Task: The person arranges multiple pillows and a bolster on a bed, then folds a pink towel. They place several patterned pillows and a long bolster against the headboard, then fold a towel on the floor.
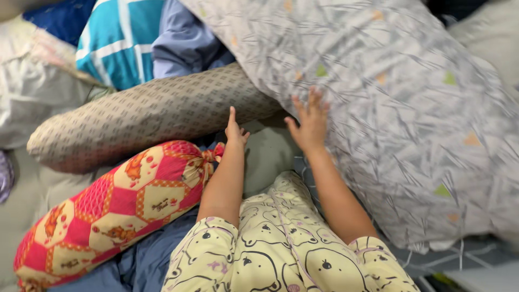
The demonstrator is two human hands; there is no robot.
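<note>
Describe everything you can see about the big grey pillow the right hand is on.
The big grey pillow is soft, cloth-covered, pale grey with a streaky leaf-like print and small orange and green triangles. It leans across the picture's right side, over the beige patterned bolster. The right hand presses flat against it, fingers spread.

The large pillow is pale grey with darker grey streaks and small green and orange triangles. The long bolster is beige with a fine dotted diamond grid. The smaller bolster shows red, pink and cream hexagons with orange figures. The folded cloth is teal with white bands.
</note>
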